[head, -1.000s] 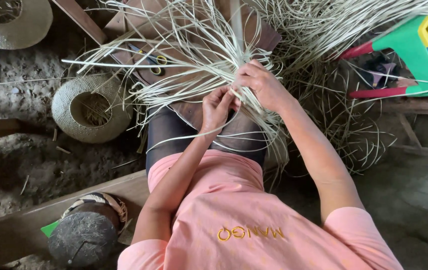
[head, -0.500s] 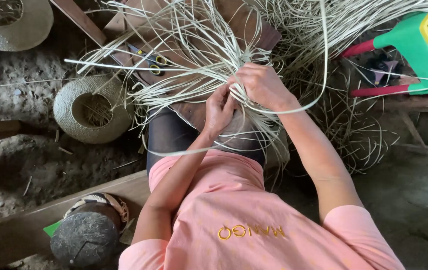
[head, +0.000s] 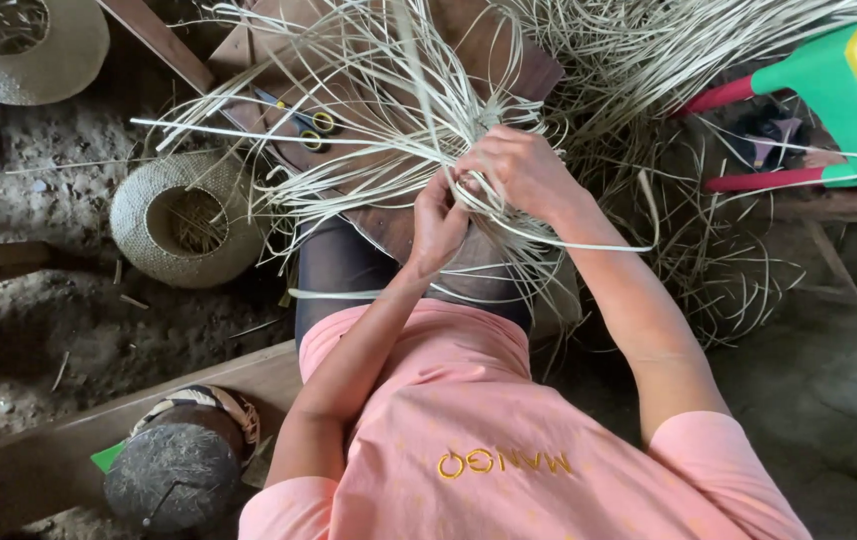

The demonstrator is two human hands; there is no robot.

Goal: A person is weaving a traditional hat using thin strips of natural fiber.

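Pale straw strands (head: 388, 130) fan out across the upper middle of the frame, thin, flat and cream-coloured, gathered into a tight bunch where both hands meet. They lie over a brown wooden board (head: 488, 50) resting on the person's lap, with small yellow-handled scissors (head: 308, 125) on it under the strands. Below is a bare dirt floor (head: 38, 330), rough and littered with loose bits of straw; a wooden plank (head: 58, 440) runs across the lower left. A woven round basket piece (head: 183, 225) sits at left, a woven hat (head: 38, 45) at the upper left corner, and a green, red and blue plastic toy (head: 838, 90) at upper right. The left hand (head: 438, 225) has its fingers closed, pinching strands at the bunch. The right hand (head: 523, 170), touching it just above, curls its fingers shut around the same bundle.
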